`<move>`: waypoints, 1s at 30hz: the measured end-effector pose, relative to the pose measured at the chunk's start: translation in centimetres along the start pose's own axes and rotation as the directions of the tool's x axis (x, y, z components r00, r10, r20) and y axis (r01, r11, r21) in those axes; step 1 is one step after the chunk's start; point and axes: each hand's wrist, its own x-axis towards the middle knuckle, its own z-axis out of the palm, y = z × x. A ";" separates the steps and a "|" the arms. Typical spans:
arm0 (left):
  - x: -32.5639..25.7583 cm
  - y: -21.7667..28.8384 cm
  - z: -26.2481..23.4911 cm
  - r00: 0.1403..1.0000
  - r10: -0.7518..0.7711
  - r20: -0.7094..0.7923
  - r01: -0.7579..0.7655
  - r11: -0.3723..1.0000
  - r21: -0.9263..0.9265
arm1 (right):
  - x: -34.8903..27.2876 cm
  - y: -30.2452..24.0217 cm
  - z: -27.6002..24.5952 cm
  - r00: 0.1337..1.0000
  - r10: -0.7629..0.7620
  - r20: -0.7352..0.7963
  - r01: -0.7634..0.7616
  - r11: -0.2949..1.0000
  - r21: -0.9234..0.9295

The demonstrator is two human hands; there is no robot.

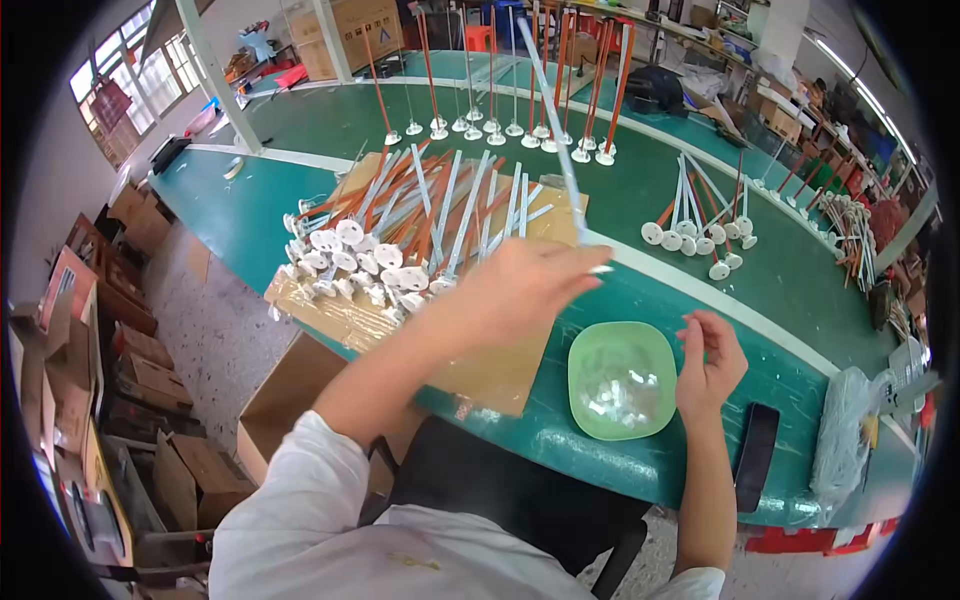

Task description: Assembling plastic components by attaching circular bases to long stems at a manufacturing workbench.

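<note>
My left hand (530,290) is closed on the lower end of a long pale grey rod (551,110), which stands nearly upright and leans a little left. A bit of white shows at the fingertips; the rest of that end is hidden. To the right, my right hand (712,360) is raised beside a light green bowl (574,372), its fingers curled and the thumb near the index finger. Whatever they pinch, if anything, is too small to make out. Small shiny clear pieces (620,395) lie in the bowl. Left of it, many grey and red-brown rods with white round bases (388,257) are piled up.
The pile lies on a cardboard sheet (490,385) on the green table (640,290). Similar rods stand upright on their bases (490,128) at the back, and others lie in a bunch (700,235) at right. A black phone (757,455) and clear plastic wrap (842,440) are near my right arm.
</note>
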 end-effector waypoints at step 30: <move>0.2 -1.2 7.3 0.981 -0.133 0.139 0.166 0.950 -0.263 | 3.0 -3.9 0.1 0.781 -0.480 0.400 0.585 0.787 -0.198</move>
